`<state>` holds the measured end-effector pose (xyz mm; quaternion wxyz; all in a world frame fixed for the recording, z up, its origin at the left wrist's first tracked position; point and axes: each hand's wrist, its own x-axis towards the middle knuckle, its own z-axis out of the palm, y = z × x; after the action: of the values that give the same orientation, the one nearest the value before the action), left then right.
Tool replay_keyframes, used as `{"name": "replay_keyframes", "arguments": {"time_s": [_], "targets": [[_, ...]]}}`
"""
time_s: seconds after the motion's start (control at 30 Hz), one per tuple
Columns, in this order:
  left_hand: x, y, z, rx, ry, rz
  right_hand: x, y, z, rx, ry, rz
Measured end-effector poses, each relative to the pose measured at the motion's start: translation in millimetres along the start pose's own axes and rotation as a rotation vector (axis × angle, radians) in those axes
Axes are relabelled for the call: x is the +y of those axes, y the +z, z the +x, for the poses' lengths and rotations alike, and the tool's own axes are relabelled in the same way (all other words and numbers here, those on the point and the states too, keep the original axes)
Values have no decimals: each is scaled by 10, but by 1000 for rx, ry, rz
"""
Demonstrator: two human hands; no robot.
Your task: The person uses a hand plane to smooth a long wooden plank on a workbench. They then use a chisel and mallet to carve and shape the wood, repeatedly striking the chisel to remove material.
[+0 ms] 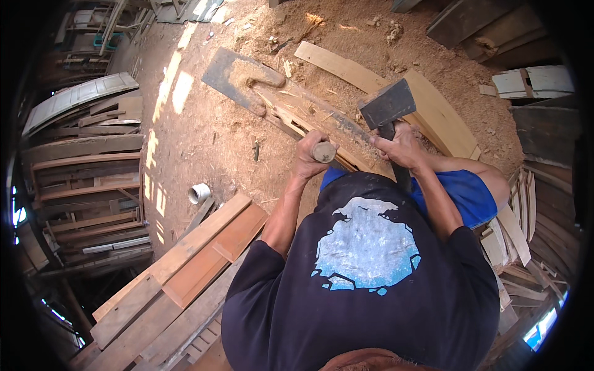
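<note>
My left hand [305,159] is closed round the handle of a chisel [323,152]. The round wooden butt faces up, and the blade is hidden below the fist. In my right hand [400,147] is a mallet, gripped by its dark handle close under the head. Its blocky black mallet head [388,104] is raised to the right of the chisel. Under my left hand runs a narrow wooden workpiece [286,119] with a dark slot in it. It lies along a worn, notched plank [309,106] strewn with shavings.
A pale curved board [438,117] and another light board [340,67] lie beyond the mallet. Stacked planks [198,253] are at my near left. A white cylinder [198,193] stands on the sawdust-covered floor [204,136]. Wooden frames [90,185] pile up along the left.
</note>
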<state>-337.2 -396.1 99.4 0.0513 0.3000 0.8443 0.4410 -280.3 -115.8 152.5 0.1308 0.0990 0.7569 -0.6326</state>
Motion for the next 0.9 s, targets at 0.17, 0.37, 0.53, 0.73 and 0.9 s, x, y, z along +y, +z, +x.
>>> {"name": "replay_keyframes", "arguments": {"time_s": [0.17, 0.37, 0.53, 0.73, 0.9], "targets": [[-216, -505, 404, 451, -270, -330, 71, -108, -79, -49, 54, 244], [152, -548, 818, 452, -360, -512, -413, -49, 4, 21, 8, 32], [-173, -324, 786, 419, -322, -401, -832, -133, 41, 133, -176, 4], [-148, -295, 795, 404, -325, -435, -1231, -303, -45, 191, -254, 179], [-65, -320, 817, 342, -388, -386, -1409, -345, -26, 274, -363, 187]]}}
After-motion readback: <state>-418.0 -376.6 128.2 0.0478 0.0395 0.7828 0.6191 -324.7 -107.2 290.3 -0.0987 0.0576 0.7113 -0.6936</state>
